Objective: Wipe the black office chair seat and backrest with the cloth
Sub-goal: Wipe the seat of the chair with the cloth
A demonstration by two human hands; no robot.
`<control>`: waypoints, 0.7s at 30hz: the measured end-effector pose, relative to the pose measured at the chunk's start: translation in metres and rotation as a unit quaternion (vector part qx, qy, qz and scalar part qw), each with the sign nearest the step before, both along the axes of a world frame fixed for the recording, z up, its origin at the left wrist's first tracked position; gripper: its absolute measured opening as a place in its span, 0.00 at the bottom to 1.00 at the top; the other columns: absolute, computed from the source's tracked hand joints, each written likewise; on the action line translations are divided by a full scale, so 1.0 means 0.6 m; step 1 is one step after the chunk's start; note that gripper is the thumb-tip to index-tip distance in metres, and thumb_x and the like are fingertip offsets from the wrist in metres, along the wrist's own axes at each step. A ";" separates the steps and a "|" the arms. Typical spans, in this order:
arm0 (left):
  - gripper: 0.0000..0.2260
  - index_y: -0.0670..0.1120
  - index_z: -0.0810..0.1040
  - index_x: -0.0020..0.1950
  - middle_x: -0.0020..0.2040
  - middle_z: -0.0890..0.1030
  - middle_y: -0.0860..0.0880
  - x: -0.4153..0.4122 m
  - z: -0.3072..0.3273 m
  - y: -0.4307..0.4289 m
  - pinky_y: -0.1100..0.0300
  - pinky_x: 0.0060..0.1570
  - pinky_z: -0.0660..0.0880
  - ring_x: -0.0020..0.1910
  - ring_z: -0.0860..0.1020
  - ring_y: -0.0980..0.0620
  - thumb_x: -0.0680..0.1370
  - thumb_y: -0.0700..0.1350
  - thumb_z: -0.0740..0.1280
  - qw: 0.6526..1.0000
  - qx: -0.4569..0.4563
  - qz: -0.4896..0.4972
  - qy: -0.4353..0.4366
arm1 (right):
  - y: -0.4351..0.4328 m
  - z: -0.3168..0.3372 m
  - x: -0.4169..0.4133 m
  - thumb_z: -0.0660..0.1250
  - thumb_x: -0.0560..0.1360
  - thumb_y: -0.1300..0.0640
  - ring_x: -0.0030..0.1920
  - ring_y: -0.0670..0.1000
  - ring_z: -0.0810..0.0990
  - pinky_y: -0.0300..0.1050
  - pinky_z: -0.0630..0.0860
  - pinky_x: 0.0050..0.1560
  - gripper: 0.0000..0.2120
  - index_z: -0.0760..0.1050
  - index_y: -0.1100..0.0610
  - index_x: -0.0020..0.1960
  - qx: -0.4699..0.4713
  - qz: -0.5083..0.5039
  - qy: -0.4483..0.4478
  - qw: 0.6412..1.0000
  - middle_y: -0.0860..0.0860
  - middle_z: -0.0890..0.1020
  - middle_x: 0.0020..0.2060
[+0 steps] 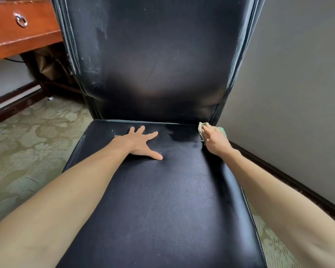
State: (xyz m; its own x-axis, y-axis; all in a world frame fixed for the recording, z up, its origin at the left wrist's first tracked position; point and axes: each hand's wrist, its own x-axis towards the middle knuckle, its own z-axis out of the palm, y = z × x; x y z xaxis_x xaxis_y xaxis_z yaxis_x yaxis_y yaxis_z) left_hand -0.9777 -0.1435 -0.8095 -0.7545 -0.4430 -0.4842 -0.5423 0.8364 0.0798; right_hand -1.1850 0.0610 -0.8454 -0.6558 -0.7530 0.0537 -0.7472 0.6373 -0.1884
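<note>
The black leather chair seat (162, 200) fills the lower middle of the head view, and its tall backrest (153, 60) rises behind it with pale dusty streaks on its left side. My left hand (141, 143) lies flat on the rear of the seat, fingers spread, holding nothing. At the seat's back right corner my right hand (215, 141) presses a beige and green cloth (203, 127) against the leather. A darker damp patch shows on the seat just left of the cloth.
A reddish wooden desk (37, 33) with a metal ring pull (21, 20) stands at the upper left. A grey wall (298, 84) with dark baseboard runs close along the chair's right side. Patterned green carpet (27, 151) covers the floor.
</note>
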 end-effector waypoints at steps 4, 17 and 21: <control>0.47 0.69 0.40 0.76 0.80 0.36 0.52 0.000 0.001 0.005 0.23 0.66 0.47 0.77 0.36 0.41 0.65 0.78 0.62 1.000 -0.010 -0.005 -0.006 | -0.020 0.005 0.004 0.57 0.77 0.65 0.62 0.60 0.69 0.53 0.64 0.65 0.19 0.67 0.59 0.68 0.039 0.034 -0.035 0.998 0.58 0.72 0.62; 0.48 0.67 0.41 0.77 0.80 0.39 0.50 0.009 0.005 0.007 0.22 0.65 0.50 0.78 0.38 0.39 0.64 0.79 0.61 1.000 -0.016 0.014 -0.006 | -0.171 0.016 0.078 0.51 0.84 0.55 0.75 0.55 0.59 0.44 0.50 0.74 0.21 0.60 0.52 0.77 0.030 0.130 -0.117 0.984 0.51 0.62 0.76; 0.48 0.67 0.41 0.77 0.80 0.39 0.50 0.017 0.011 0.014 0.23 0.65 0.51 0.78 0.38 0.39 0.64 0.79 0.61 0.999 -0.013 0.040 -0.006 | -0.174 0.024 0.087 0.50 0.84 0.55 0.74 0.53 0.60 0.42 0.52 0.73 0.21 0.61 0.52 0.76 0.012 0.133 -0.128 0.983 0.49 0.63 0.75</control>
State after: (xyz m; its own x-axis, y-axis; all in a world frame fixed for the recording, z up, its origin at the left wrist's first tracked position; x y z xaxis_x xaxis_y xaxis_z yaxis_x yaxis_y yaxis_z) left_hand -0.9676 -0.1350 -0.8032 -0.7102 -0.5148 -0.4802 -0.6090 0.7914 0.0524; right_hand -1.1326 -0.0435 -0.8313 -0.4251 -0.8986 -0.1085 -0.8178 0.4327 -0.3795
